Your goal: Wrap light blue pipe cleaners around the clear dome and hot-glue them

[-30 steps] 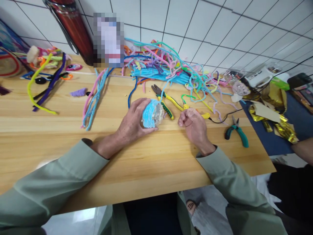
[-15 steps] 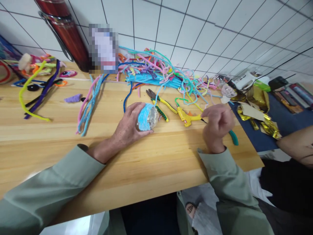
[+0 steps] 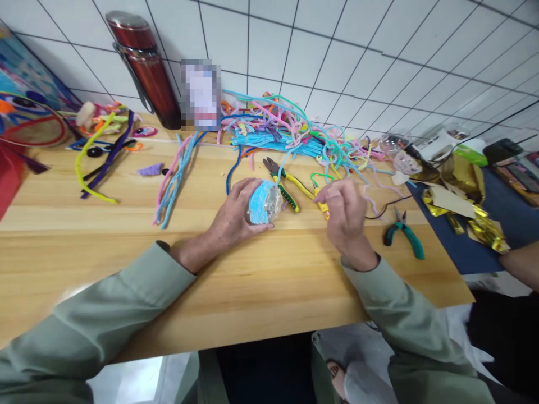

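My left hand (image 3: pixel 233 216) is wrapped around a small transparent ball (image 3: pixel 275 205), holding it just above the wooden table. Light blue pipe cleaner (image 3: pixel 260 203) is wound over the ball's left part, and a loose end rises from its top. To the right, my right hand (image 3: pixel 344 213) is raised with its fingertips pinched; what they hold, if anything, is too small to make out. Behind that hand a yellow glue gun (image 3: pixel 323 209) is mostly hidden. Yellow-and-green pliers (image 3: pixel 286 185) lie just beyond the ball.
Tangled pipe cleaners (image 3: pixel 295 126) line the wall, beside a red thermos (image 3: pixel 151 78). Teal pliers (image 3: pixel 404 233) lie on the right. Pink and blue strands (image 3: pixel 177 179) and a yellow one (image 3: pixel 84 168) lie left. Gold foil (image 3: pixel 484 224) and another person's arm (image 3: pixel 522 266) are at far right.
My right hand has moved left toward the ball and now covers most of the glue gun. The teal pliers have come into full sight. My left hand keeps its hold on the ball.
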A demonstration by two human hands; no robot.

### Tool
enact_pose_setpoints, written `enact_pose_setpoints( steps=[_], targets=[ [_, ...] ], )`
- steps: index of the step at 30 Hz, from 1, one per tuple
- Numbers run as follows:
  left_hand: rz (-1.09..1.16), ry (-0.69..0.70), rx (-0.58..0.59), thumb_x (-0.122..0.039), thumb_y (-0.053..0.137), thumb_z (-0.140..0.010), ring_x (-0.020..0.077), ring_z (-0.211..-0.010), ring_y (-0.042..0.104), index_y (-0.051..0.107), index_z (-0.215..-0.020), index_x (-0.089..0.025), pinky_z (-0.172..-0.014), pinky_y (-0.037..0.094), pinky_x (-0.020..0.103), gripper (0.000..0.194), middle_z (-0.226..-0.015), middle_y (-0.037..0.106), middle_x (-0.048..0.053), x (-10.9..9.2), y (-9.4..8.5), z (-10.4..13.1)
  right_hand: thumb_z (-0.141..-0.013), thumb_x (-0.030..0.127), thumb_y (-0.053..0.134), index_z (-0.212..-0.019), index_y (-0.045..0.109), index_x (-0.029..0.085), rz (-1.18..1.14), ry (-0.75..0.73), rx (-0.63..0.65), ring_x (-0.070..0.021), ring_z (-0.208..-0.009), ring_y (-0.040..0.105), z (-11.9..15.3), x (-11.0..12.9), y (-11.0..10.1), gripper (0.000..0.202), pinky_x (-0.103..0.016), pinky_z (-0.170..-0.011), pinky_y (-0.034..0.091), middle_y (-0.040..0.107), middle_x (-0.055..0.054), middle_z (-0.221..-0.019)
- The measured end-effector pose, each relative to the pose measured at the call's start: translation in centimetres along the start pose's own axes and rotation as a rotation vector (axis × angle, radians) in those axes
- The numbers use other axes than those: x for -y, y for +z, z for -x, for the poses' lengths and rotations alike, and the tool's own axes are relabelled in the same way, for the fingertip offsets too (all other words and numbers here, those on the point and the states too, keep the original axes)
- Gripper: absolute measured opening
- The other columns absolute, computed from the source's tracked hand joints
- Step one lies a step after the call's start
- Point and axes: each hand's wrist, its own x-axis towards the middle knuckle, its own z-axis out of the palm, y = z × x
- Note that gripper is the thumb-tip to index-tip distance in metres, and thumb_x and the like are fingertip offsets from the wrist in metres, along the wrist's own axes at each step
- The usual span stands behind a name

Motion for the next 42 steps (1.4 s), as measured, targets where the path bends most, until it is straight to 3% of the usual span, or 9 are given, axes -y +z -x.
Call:
enact_pose_setpoints(
  steps=[3, 6, 13, 18, 21, 26, 29, 34, 42],
  targets=[
    [0.008, -0.026, -0.015, -0.044, 0.102, -0.075, 0.0407, -0.152, 0.055, 0.034, -0.165, -0.028, -0.129, 0.049, 0.063, 0.114, -0.159, 0.055, 0.018, 0.0, -0.1, 0.0, -0.112, 0.045, 0.05, -0.084, 0.059, 0.028, -0.015, 0.005, 0.093, -0.0218, -0.075, 0.065, 1.0, 0.1, 2.6, 0.034, -0.039, -0.074, 0.052, 0.067, -0.001, -0.078],
    [0.045, -0.032, -0.042, -0.046, 0.099, -0.078, 0.0399, -0.15, 0.056, 0.033, -0.165, -0.026, -0.127, 0.05, 0.062, 0.11, -0.158, 0.054, 0.019, 0.0, -0.3, 0.0, -0.107, 0.044, 0.063, -0.103, 0.065, 0.028, -0.008, -0.016, 0.122, -0.0236, -0.091, 0.069, 1.9, -0.1, 3.7, 0.017, -0.041, -0.084, 0.057, 0.073, -0.004, -0.097],
    [0.14, -0.044, -0.041, -0.056, 0.088, -0.091, 0.0364, -0.15, 0.056, 0.036, -0.161, -0.026, -0.125, 0.052, 0.058, 0.092, -0.157, 0.052, 0.019, -0.2, -0.8, 0.4, -0.105, 0.03, 0.067, -0.108, 0.072, 0.028, 0.018, -0.182, 0.365, -0.0255, -0.096, 0.076, 2.8, 0.0, 3.2, 0.005, -0.042, -0.088, 0.06, 0.082, -0.006, -0.104],
    [0.13, -0.044, -0.023, -0.054, 0.089, -0.09, 0.0366, -0.148, 0.059, 0.037, -0.161, -0.027, -0.123, 0.054, 0.058, 0.092, -0.155, 0.056, 0.018, -0.5, -1.0, 0.5, -0.107, 0.038, 0.066, -0.078, 0.066, 0.027, 0.18, -0.042, 0.139, -0.0227, -0.073, 0.065, 0.1, -2.5, -0.3, 0.031, -0.039, -0.073, 0.051, 0.07, -0.002, -0.074],
    [0.086, -0.039, -0.034, -0.054, 0.091, -0.089, 0.037, -0.146, 0.061, 0.039, -0.162, -0.029, -0.122, 0.055, 0.059, 0.094, -0.155, 0.059, 0.017, -0.6, -1.3, 0.5, -0.101, 0.039, 0.074, -0.076, 0.064, 0.027, 0.218, 0.05, 0.037, -0.0226, -0.072, 0.064, -1.3, -4.6, -1.5, 0.029, -0.038, -0.074, 0.05, 0.069, 0.0, -0.073],
    [0.051, -0.057, -0.067, -0.06, 0.09, -0.088, 0.0377, -0.148, 0.06, 0.041, -0.162, -0.03, -0.123, 0.054, 0.061, 0.094, -0.156, 0.058, 0.017, -0.5, -1.7, 0.6, -0.096, 0.028, 0.072, -0.088, 0.07, 0.028, 0.272, -0.038, 0.145, -0.0252, -0.083, 0.072, -0.8, -6.0, -0.3, 0.008, -0.04, -0.081, 0.055, 0.079, -0.003, -0.088],
    [0.066, -0.073, -0.028, -0.067, 0.091, -0.082, 0.0401, -0.149, 0.057, 0.039, -0.162, -0.029, -0.124, 0.051, 0.063, 0.103, -0.158, 0.056, 0.018, -0.5, -1.8, 0.7, -0.098, 0.026, 0.069, -0.091, 0.071, 0.027, 0.274, -0.09, 0.258, -0.026, -0.084, 0.073, -0.1, -5.7, 0.6, 0.007, -0.04, -0.08, 0.056, 0.081, -0.005, -0.089],
    [0.134, -0.157, -0.001, -0.054, 0.068, -0.104, 0.0361, -0.148, 0.057, 0.038, -0.16, -0.025, -0.123, 0.053, 0.06, 0.07, -0.158, 0.053, 0.019, -1.1, -2.2, 1.0, -0.102, 0.025, 0.068, -0.096, 0.072, 0.028, 0.245, -0.154, 0.313, -0.0267, -0.088, 0.076, 1.0, -4.0, 1.6, 0.008, -0.042, -0.082, 0.058, 0.082, -0.005, -0.092],
    [0.177, -0.134, 0.015, -0.061, 0.069, -0.1, 0.0372, -0.148, 0.052, 0.041, -0.153, -0.027, -0.124, 0.05, 0.063, 0.069, -0.15, 0.051, 0.016, -2.0, -2.6, 0.8, -0.107, 0.036, 0.067, -0.137, 0.065, 0.028, 0.047, -0.153, 0.403, -0.0294, -0.11, 0.08, 3.5, -2.0, 3.7, 0.031, -0.049, -0.095, 0.066, 0.082, -0.011, -0.123]
  ],
)
